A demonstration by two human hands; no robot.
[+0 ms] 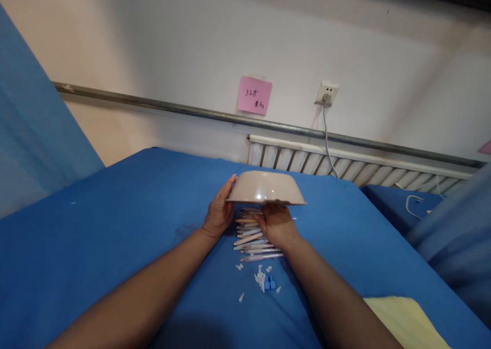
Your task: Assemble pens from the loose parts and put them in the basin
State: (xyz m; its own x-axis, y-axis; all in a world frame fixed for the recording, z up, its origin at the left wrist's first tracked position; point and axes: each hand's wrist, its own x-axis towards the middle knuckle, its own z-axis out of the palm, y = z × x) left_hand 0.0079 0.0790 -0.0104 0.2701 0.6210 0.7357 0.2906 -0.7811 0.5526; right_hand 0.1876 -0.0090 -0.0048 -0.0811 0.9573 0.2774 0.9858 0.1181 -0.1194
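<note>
A beige bowl [266, 188] is held upside down above a blue-covered table [115, 221]. My left hand [218, 213] grips the bowl's left rim. My right hand [276, 225] is under the bowl's right side, fingers curled against its rim. Below the bowl, between my hands, lies a pile of several pens [251, 236] in pastel colours. Just in front of the pens are small white bits and blue caps [264, 280].
A pink sticky note [254, 95] and a wall socket [326, 93] with a cable hang on the wall behind. A radiator [345, 162] runs along the wall. A yellow sheet [406, 321] lies at the near right. Blue cloth hangs at the left.
</note>
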